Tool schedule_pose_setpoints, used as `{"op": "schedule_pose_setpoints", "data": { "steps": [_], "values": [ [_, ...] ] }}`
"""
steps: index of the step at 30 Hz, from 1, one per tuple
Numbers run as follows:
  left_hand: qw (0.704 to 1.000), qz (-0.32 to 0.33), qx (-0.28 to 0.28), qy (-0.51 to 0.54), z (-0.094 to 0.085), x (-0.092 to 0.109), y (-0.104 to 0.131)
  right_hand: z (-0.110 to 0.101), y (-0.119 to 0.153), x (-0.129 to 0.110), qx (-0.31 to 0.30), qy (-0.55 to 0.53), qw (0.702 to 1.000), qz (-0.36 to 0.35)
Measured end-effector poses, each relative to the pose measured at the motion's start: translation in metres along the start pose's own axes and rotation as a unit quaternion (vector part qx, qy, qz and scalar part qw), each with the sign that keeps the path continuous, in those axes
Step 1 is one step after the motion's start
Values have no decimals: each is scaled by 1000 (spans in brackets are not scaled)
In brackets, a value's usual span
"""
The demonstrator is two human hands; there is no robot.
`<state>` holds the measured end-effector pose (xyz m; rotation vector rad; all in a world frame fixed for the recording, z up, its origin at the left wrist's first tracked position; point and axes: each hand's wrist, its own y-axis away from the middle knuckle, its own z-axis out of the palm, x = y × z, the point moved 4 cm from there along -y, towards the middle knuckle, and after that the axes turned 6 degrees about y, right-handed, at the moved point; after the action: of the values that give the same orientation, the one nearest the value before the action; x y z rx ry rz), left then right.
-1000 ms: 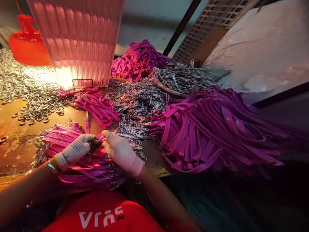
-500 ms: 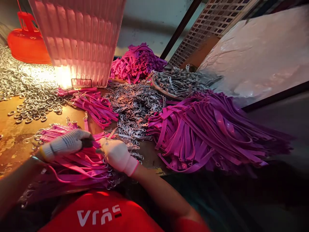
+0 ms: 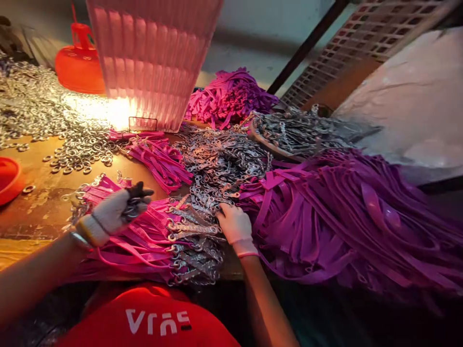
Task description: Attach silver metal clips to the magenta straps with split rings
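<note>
My left hand (image 3: 119, 212), in a white knit glove with dark finger covers, is raised over a bundle of pink straps (image 3: 135, 250). Several metal rings (image 3: 133, 208) sit in its curled fingers. Short metal chains (image 3: 197, 231) hang from the right ends of these straps. My right hand (image 3: 235, 224), gloved in white, is at the near edge of a heap of loose chains (image 3: 224, 154). Its thumb and fingers are pinched together there on a chain, mostly hidden by the hand. A large pile of purple straps (image 3: 311, 212) lies just to its right.
Loose metal rings (image 3: 83, 149) spread at the left under a red lamp (image 3: 77, 70). A ribbed translucent panel (image 3: 152, 62) stands behind a smaller pink strap bundle (image 3: 159, 161). A round tray (image 3: 265, 144) heaped with chains and more purple straps (image 3: 231, 99) are farther back. A red bowl (image 3: 12, 180) is at far left.
My hands have moved apart. My right hand has left the strap bundle and gone right to the chain heap. My left hand has turned, showing rings in its fingers. The view has shifted left.
</note>
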<state>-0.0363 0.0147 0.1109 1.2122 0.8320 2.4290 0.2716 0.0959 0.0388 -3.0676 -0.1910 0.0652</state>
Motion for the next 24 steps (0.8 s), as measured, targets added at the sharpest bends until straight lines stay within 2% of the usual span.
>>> {"op": "schedule_pose_setpoints", "data": {
  "steps": [2, 4, 7, 9, 11, 13, 15, 17, 19, 21, 24],
  "values": [
    [996, -50, 10, 74, 9, -17, -10, 15, 1, 5, 2, -7, 1000, -11],
    [993, -59, 4, 101, 16, -26, -14, 23, 5, 9, 9, -24, 999, -22],
    [991, -58, -20, 116, 20, -36, -14, 18, 7, 15, 30, -67, 997, -33],
    [991, -58, -43, 113, 21, -42, -13, 3, 7, 14, 49, -99, 993, -39],
    [991, -56, -64, 103, 20, -47, -15, -19, 11, 1, 78, -167, 980, -74],
    [992, -44, -82, 84, 19, -51, -18, -44, 18, -25, 107, -261, 949, -142],
    [992, -22, -104, 68, 20, -54, -20, -65, 27, -57, 104, -298, 926, -207],
    [990, -4, -123, 68, 21, -55, -22, -77, 34, -89, 90, -254, 925, -268],
    [989, -12, -129, 75, 22, -57, -21, -81, 39, -114, 92, -158, 928, -324],
    [988, -40, -128, 73, 22, -57, -19, -81, 41, -128, 108, -58, 919, -374],
    [986, -82, -138, 52, 22, -56, -13, -76, 40, -136, 140, 24, 893, -428]
  ]
}}
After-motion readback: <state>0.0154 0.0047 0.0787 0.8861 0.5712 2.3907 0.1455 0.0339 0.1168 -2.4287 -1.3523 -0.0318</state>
